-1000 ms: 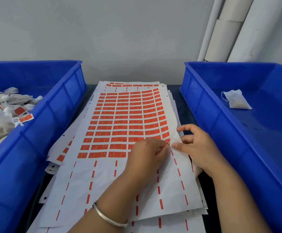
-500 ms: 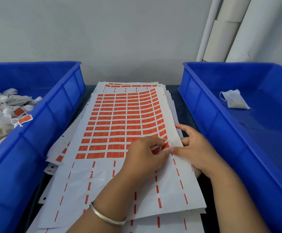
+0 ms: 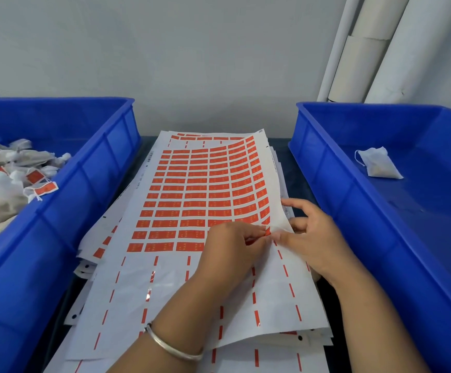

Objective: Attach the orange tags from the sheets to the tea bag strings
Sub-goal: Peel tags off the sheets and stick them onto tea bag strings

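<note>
Nearest me, my left hand (image 3: pixel 235 246) pinches one orange tag (image 3: pixel 267 232) at the right edge of the top sheet (image 3: pixel 192 292), while my right hand (image 3: pixel 310 238) grips the lifted sheet edge just beside it. I judge I am peeling this tag free; next I need a steady pull so it comes off whole, then a tea bag to take it. Further off, the untagged tea bag (image 3: pixel 379 166) lies in the right bin (image 3: pixel 326 189), well apart from my hands; tagged tea bags (image 3: pixel 12 184) fill the left bin (image 3: pixel 90 184). Print on the tags and sheet margin is too small to read.
</note>
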